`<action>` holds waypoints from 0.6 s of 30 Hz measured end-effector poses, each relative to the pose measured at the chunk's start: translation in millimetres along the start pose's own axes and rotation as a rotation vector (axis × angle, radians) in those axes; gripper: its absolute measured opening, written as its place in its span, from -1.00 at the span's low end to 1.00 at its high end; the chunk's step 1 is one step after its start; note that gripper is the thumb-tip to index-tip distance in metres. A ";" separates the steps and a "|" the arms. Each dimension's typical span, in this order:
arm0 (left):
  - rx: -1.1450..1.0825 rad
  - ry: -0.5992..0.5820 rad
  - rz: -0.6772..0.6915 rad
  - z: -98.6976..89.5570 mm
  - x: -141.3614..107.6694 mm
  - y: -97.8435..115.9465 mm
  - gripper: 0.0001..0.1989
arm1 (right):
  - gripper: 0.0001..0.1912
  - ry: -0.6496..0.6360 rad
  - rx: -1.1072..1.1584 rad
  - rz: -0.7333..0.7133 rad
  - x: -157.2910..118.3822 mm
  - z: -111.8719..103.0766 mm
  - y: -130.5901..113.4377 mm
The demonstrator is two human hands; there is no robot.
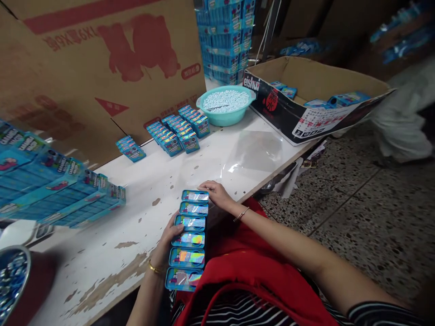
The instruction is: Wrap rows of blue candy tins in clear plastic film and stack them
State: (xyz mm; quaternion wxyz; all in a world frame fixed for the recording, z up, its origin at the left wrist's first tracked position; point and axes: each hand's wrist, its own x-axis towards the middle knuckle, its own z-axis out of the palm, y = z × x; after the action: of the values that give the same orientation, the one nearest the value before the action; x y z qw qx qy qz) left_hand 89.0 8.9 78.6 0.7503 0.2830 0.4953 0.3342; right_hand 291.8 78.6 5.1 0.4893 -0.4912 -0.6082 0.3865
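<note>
A row of several small blue candy boxes (188, 238) with shiny, window-like tops lies lengthwise in front of me, its near end against my red apron (244, 280). My left hand (171, 233) is closed around the row's left side, the thumb resting on top of one box. At the far end, my right hand (216, 194) has its bent fingers against the last box; the undersides of these fingers are hidden. Just beyond lies a clear plastic sheet (258, 147) on the worn white table (149, 194).
Blue boxes (178, 129) stand in groups at the back. Stacked packs (61, 181) line the left, above a bowl of wrapped candies (13, 280). A turquoise basin (226, 118) holds pale pellets. A cardboard box (295, 127) is at right; a big carton (102, 90) stands behind.
</note>
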 end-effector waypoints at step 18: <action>1.106 0.202 0.518 -59.5 64.6 37.0 -0.54 | -0.77 -0.112 -0.371 -0.094 15.7 -4.6 1.9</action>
State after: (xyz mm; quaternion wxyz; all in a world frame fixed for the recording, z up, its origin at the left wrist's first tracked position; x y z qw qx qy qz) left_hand 43.8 87.8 49.9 0.3362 0.7081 0.5789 0.2244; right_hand 296.1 94.3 7.7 0.3733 -0.5217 -0.7177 0.2711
